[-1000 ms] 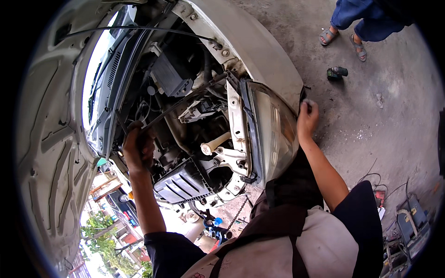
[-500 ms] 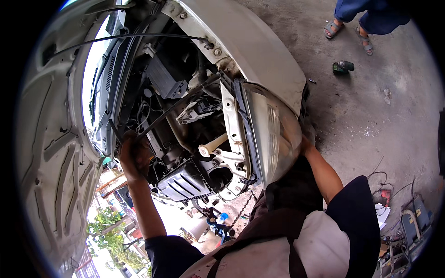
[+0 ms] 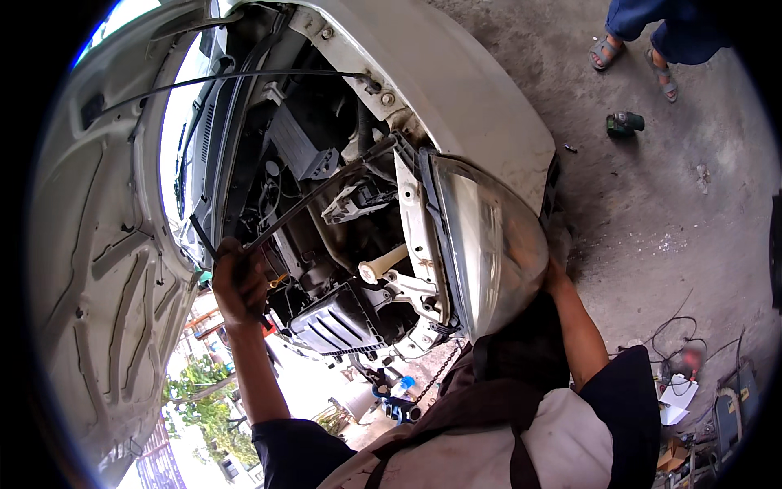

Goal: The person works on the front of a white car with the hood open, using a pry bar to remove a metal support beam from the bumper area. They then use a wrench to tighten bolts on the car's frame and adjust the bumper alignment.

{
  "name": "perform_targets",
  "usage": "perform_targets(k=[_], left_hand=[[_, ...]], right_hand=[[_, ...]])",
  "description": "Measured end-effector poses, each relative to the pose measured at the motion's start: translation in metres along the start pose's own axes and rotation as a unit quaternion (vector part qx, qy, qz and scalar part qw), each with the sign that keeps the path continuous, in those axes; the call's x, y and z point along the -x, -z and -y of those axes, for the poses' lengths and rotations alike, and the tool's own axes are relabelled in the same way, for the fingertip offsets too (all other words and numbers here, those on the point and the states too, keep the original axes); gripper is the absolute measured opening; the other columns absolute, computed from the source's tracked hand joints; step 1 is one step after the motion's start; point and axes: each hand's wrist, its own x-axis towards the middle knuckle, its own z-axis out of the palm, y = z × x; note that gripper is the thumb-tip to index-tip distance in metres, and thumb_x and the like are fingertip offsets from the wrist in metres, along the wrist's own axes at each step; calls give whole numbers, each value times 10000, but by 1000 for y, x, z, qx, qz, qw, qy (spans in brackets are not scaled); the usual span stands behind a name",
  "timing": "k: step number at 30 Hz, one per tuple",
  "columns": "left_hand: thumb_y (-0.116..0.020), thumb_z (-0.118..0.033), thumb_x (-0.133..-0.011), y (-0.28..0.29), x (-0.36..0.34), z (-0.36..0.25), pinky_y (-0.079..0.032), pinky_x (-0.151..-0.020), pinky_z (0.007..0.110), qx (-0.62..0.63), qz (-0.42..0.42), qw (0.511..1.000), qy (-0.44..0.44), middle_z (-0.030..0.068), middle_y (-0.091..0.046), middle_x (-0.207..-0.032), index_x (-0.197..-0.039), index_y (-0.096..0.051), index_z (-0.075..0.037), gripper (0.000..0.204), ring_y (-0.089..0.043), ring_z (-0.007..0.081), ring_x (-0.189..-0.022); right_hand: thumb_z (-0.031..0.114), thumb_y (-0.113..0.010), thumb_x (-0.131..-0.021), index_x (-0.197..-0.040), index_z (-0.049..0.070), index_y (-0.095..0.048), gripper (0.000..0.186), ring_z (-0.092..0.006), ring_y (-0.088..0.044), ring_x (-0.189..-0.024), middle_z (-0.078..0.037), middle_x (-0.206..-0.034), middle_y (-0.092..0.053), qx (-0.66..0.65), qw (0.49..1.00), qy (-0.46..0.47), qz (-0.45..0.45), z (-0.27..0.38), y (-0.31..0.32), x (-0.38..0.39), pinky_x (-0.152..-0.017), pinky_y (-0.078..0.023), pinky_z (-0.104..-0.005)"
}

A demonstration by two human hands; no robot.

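Note:
In my left hand (image 3: 239, 285), fingers wrapped round it, is the crosswise handle of a long dark metal bar (image 3: 314, 194). The bar slants over the open engine bay to the fender-side end of the pale radiator support (image 3: 417, 220). A short end of the handle sticks out past my fist. My right hand (image 3: 557, 275) is at the outer edge of the cloudy headlight (image 3: 489, 244), its fingers mostly hidden behind it. Below the bar lie a cream filler neck with a cap (image 3: 376, 269) and a black ribbed box (image 3: 336, 319).
The raised hood (image 3: 90, 269) stands at left, with a thin prop rod (image 3: 244, 75) across the bay. A pale fender (image 3: 456, 90) borders it. On the concrete floor are a dark green object (image 3: 624, 124), cables and a white box (image 3: 678, 399). Another person's sandalled feet (image 3: 604, 53) stand at top right.
The whole view has shifted slightly, with the car lying a little farther right and lower. My left hand still grips the bar's handle, and my right hand stays at the headlight.

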Motion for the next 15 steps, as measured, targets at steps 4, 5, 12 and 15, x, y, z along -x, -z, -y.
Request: perform_targets(k=[4,5,12,15], left_hand=[[-439,-254,-1017,34,-19,21,-205,-285,174,28,70,997,-18,72,-497,-691,-1028,-468,-89,168,-248,30,-369],[-440,-252,-1017,42,-26,32,-207,-285,176,56,67,996,-5,68,-491,-688,-1024,-471,-86,169,-246,32,-368],[-373,-179,-1035,-2,-7,-8,-234,-274,173,112,-67,985,109,7,-408,-649,-974,-498,-76,173,-272,28,-403],[-397,-207,-1016,-17,-4,-21,-193,-277,164,6,-50,997,49,49,-424,-625,-921,-448,-104,149,-236,30,-386]], right_hand=[[72,-783,-753,-1397,7,-414,745,-225,-482,-1281,-151,-1380,-514,-31,998,-29,-56,13,-6,10,-1075,-389,-344],[65,-766,-767,-1391,4,-423,715,-221,-484,-1276,-149,-1376,-518,-85,994,-45,-54,21,-5,12,-1073,-391,-343],[43,-520,-950,-1398,5,-436,457,-206,-500,-1241,-131,-1372,-524,-221,965,-138,-35,62,4,13,-1054,-407,-343],[66,-454,-992,-1404,3,-430,417,-202,-508,-1232,-124,-1378,-519,-322,935,-145,-39,57,2,17,-1045,-417,-341]])
